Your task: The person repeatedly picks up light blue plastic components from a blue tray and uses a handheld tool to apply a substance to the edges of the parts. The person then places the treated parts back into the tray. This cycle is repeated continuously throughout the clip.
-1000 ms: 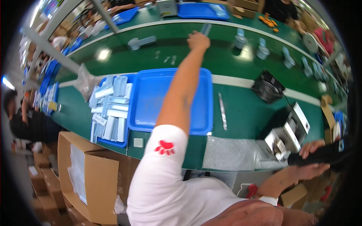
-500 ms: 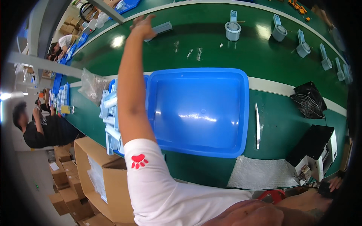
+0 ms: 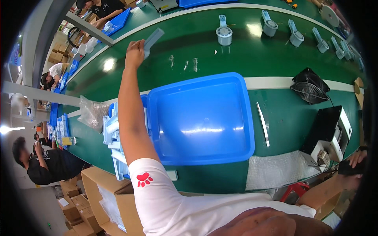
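Observation:
My left hand reaches far over the green surface. It is closed on a light-blue handheld fan housing; its long handle points up and to the right, and the fingers partly hide its round body. My right hand is at the far right, with its fingers bent over a black object whose kind I cannot make out. A large blue tray with nothing in it lies in front of me. Light-blue plastic parts are piled left of it, partly behind my left arm.
Several similar fan housings stand in a row on the far green strip. Tweezers, a black fan, a black-and-white device and bubble wrap are at right. Cardboard boxes stand lower left; other people work further left.
My left hand, spread beside the fan housing before, has closed on it and turned its handle upward. The view has shifted, so the row of housings appears further left.

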Action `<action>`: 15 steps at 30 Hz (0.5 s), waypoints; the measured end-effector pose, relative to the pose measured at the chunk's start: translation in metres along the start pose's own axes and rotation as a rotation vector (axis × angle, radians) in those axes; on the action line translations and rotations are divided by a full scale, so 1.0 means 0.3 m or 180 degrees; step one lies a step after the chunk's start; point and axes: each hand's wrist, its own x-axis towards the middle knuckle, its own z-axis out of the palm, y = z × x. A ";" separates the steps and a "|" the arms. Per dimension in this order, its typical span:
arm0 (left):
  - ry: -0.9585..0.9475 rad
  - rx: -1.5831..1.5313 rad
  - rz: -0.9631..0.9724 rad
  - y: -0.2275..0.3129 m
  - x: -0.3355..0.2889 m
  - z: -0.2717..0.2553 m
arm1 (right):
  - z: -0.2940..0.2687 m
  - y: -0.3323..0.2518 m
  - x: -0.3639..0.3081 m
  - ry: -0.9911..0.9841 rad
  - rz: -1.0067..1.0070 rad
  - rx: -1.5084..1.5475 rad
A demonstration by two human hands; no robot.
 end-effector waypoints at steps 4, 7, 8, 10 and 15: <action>-0.0036 -0.0672 -0.0045 0.425 -0.054 -0.201 | -0.026 -0.019 -0.034 0.0235 0.0016 0.0213; 0.0103 -0.1450 0.0016 0.718 -0.177 -0.289 | -0.018 -0.012 -0.038 0.0131 -0.0077 0.0439; 0.0104 -0.1824 0.0022 0.810 -0.233 -0.288 | -0.069 -0.010 -0.032 0.0012 0.0018 0.0619; -0.0251 -0.2528 -0.0337 1.023 -0.380 -0.268 | 0.023 -0.029 -0.042 0.0128 0.0078 0.0525; -0.0975 -0.3593 -0.0788 1.573 -0.813 -0.251 | 0.172 -0.076 -0.048 0.0108 0.0272 0.0655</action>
